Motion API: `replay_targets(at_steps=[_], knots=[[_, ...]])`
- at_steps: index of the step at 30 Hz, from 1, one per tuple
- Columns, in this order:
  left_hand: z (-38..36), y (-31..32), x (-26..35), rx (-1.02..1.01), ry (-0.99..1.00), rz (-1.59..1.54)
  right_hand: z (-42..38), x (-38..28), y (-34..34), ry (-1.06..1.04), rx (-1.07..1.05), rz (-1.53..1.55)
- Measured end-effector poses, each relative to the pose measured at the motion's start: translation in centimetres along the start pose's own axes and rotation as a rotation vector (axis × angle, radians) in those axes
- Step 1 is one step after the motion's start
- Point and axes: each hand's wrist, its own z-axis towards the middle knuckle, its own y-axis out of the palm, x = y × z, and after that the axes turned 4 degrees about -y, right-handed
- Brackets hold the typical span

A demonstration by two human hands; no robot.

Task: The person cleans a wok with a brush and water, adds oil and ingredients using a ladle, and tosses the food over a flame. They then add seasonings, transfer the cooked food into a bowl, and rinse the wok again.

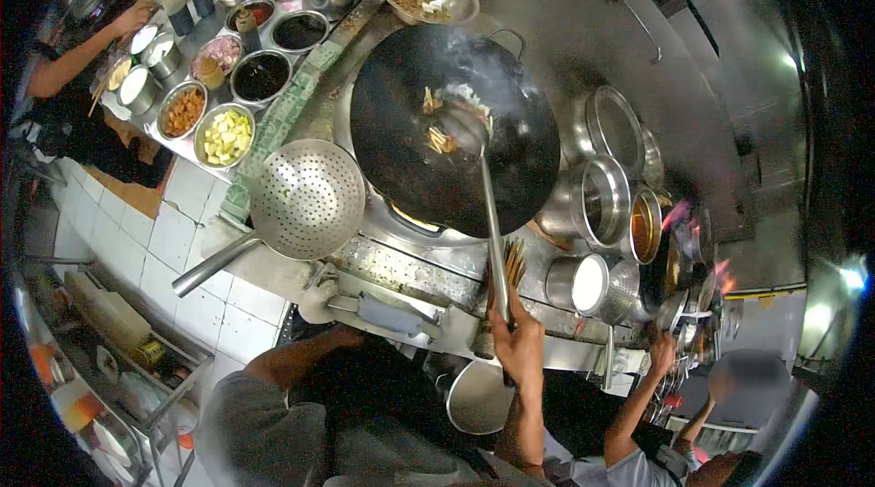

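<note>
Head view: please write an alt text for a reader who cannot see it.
The right hand holds a long ladle in a black wok with food; the left hand rests at the stove edge. A perforated skimmer lies beside.

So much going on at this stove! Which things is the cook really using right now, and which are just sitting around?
In use:
- right hand gripping the ladle
- wok with food that the ladle stirs
- left hand near the stove edge; its grip is unclear

Just sitting:
- perforated skimmer
- ingredient bowls
- steel pots
- co-worker's hand at the flaming burner
</note>
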Motion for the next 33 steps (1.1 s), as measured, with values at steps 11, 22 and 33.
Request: replay_targets(at_steps=[11,22,33], knots=[[-6.9,-4.2,-0.4,-1.092,-0.343,-0.051,1.6,-0.5,2.1,0.134,0.068,-0.133],[16.1,-5.8,15.2,0.124,0.222,0.171,2.9,0.3,3.3,-0.227,0.217,-0.034],[22.0,-3.2,13.1,-0.216,0.187,0.157,-2.9,-2.2,-0.6,-0.095,-0.024,-0.205]])
